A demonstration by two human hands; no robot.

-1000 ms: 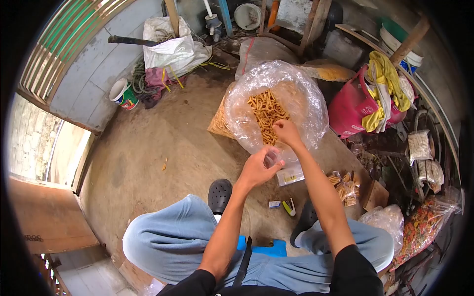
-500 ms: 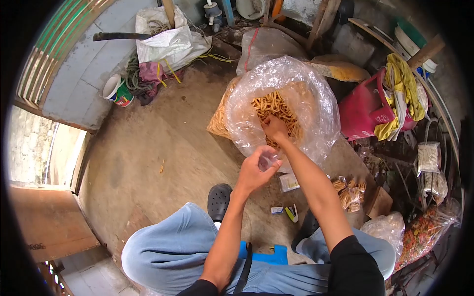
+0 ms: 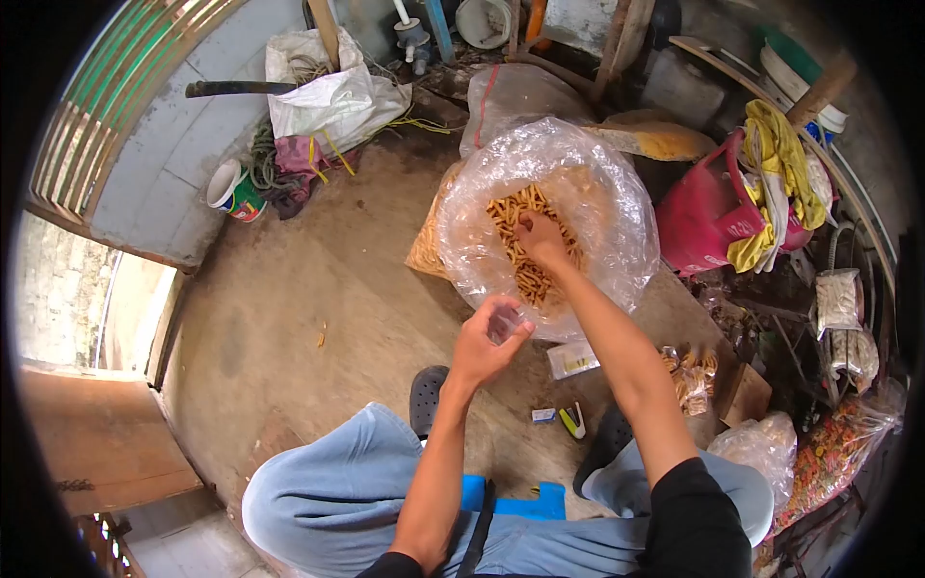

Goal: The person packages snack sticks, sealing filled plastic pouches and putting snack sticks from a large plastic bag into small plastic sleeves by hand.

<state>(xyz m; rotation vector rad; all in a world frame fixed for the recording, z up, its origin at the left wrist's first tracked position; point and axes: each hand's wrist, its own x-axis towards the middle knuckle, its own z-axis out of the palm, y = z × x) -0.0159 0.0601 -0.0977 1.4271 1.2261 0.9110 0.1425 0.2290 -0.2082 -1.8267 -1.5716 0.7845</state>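
Observation:
A large clear plastic bag (image 3: 617,226) stands wide open on the floor in front of me, with brown stick-shaped snacks (image 3: 532,275) inside. My right hand (image 3: 541,241) reaches into it, fingers curled down among the snack sticks; the fingertips are partly hidden. Just outside the near rim, my left hand (image 3: 482,342) curls round a small clear plastic bag (image 3: 503,323), keeping its mouth upward. Below the big bag lie a white packet (image 3: 572,359), a small blue-and-white box (image 3: 543,416) and a green-and-black stapler (image 3: 572,421).
Filled snack packs (image 3: 690,380) lie right of my right forearm. A red gas cylinder (image 3: 699,222) draped with yellow cloth stands to the right. At far left are a white bucket (image 3: 234,188) and a white sack (image 3: 337,101). A bag of colourful snacks (image 3: 833,453) leans at lower right.
My right hand has moved slightly up and left within the snack sticks. My left hand, still holding the small bag, has shifted a little left and down.

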